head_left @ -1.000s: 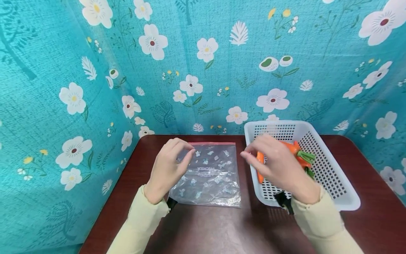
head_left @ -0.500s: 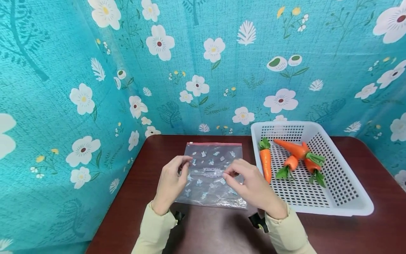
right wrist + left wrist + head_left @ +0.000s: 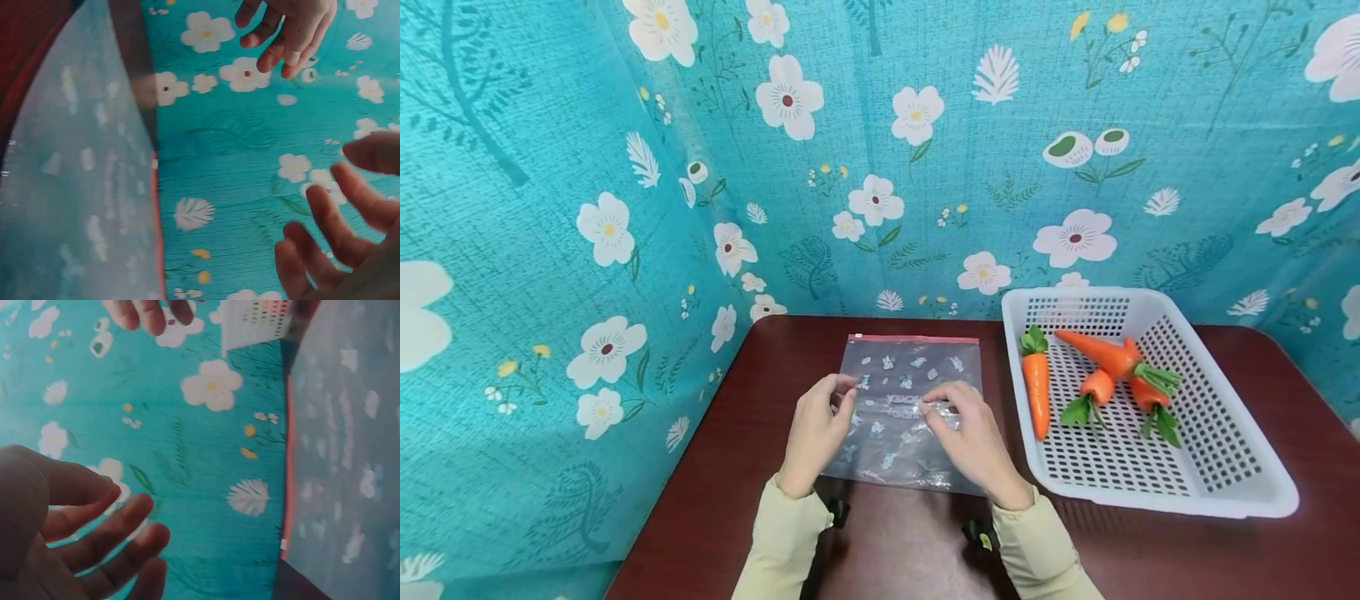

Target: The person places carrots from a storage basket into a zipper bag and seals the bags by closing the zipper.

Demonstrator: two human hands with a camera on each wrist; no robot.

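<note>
Over the bag, the fingers of the left hand and right hand are curving loosely, somewhat apart, gripping nothing. Flat on the table below them, the bag is lying almost square, its red zip running crosswise at the far edge. Beside it, nearer the right hand, the basket is holding 4 carrots.

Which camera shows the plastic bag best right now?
The head view: the plastic bag shows nearly whole, partly behind the left hand and right hand. The left wrist view shows a blurred part at right; the right wrist view, one at left.
</note>
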